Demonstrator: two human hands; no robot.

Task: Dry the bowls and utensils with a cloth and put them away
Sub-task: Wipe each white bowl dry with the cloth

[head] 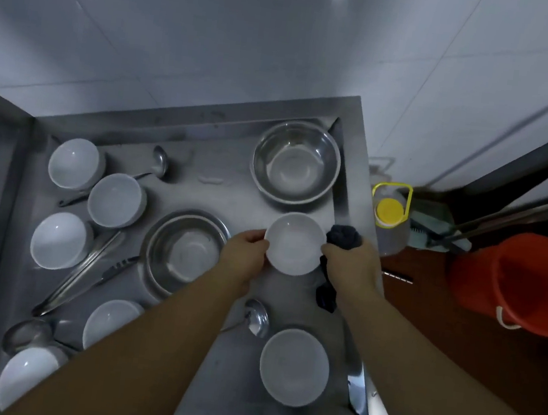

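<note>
A small white bowl [295,243] is held upright above the steel counter [216,162]. My left hand [246,250] grips its left rim. My right hand [350,263] is on its right rim with a dark cloth [345,236] bunched in the fingers; a tail of the cloth hangs down below the wrist. Several more white bowls [116,201] stand along the left side. Another white bowl [294,366] sits near the front right. Two steel basins [297,162] rest on the counter, one at the back right, one in the middle.
Tongs [81,273], a ladle [159,162], a spoon [256,315] and a strainer [27,335] lie among the bowls. Right of the counter, on the floor, stand a yellow-capped jug [390,209] and an orange bucket [529,283]. A tiled wall is behind.
</note>
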